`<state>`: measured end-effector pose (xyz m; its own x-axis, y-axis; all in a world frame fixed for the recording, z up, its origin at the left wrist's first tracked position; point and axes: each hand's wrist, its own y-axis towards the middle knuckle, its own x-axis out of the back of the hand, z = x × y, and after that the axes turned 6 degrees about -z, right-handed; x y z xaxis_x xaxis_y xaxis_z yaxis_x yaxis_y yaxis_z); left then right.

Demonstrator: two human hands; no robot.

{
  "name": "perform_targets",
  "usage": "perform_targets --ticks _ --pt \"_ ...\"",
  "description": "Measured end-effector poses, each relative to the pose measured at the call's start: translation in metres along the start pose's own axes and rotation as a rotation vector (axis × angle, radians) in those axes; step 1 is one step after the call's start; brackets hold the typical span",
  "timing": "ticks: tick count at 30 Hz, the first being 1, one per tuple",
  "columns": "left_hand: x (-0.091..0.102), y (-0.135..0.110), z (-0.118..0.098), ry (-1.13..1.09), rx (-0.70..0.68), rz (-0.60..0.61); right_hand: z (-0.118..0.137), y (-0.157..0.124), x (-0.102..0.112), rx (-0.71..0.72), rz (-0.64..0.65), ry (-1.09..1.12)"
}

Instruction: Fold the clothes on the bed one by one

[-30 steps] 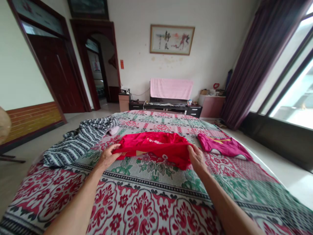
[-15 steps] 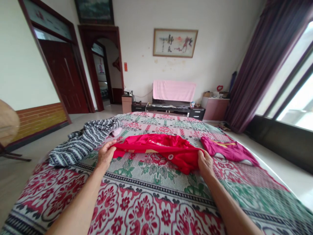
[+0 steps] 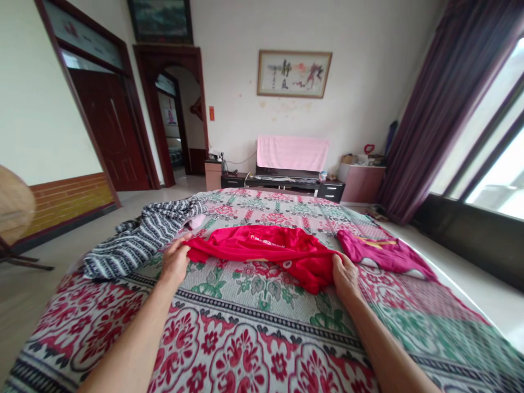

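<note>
A red garment with white lettering (image 3: pixel 262 248), probably a shirt, is stretched sideways between my two hands over the patterned bed cover (image 3: pixel 241 349). My left hand (image 3: pixel 177 261) is closed on its left end, and my right hand (image 3: pixel 344 275) grips the right end. Its near edge is pulled into a taut band, while the rest lies bunched behind. To the right of my right hand lies a folded magenta garment (image 3: pixel 387 256). Left of my left hand is a crumpled black-and-white striped garment (image 3: pixel 143 234), with a small pink cloth (image 3: pixel 196 221) beside it.
Beyond the bed's far edge stands a low black cabinet (image 3: pixel 331 190) with a pink towel (image 3: pixel 292 153) draped over a screen. A round wooden piece of furniture (image 3: pixel 14 207) is at the left. A purple curtain (image 3: pixel 429 120) hangs by the window on the right.
The band between my hands has rolled over, so the tan patch and stripes on it now show less. Both hands keep their hold in nearly the same place.
</note>
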<state>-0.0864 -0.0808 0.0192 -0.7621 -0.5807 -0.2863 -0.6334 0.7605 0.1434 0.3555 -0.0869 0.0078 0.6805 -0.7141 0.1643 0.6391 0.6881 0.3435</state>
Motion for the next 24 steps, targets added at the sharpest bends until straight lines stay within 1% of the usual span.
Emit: perform_targets --ticks 2,3,5,7,8,9,14,20,24 --pt "-0.004 -0.004 -0.005 0.005 0.048 0.149 0.0 0.0 0.0 0.001 0.001 -0.006" --pt "-0.005 -0.005 -0.005 0.069 0.048 0.221 0.0 0.0 0.001 0.002 0.002 -0.007" --pt "-0.007 -0.008 -0.004 0.312 -0.027 0.319 0.001 0.0 0.002 0.006 0.003 -0.002" --pt "-0.008 -0.009 -0.002 0.54 -0.133 0.382 0.001 -0.001 0.002 0.015 0.004 0.005" --pt "-0.007 -0.009 0.0 0.596 -0.168 0.393 0.002 -0.001 0.003 0.02 0.001 0.004" --pt "-0.007 -0.009 0.0 0.606 -0.178 0.398 0.003 -0.002 0.003 0.024 -0.003 0.0" --pt "-0.004 -0.008 0.001 0.51 -0.1 0.393 0.003 -0.001 0.002 0.01 0.002 -0.002" --pt "-0.005 -0.011 0.003 0.47 -0.073 0.463 -0.001 0.001 0.0 -0.01 0.007 -0.004" --pt "-0.006 -0.013 0.001 0.478 -0.068 0.494 0.003 -0.001 0.0 -0.028 0.02 0.015"
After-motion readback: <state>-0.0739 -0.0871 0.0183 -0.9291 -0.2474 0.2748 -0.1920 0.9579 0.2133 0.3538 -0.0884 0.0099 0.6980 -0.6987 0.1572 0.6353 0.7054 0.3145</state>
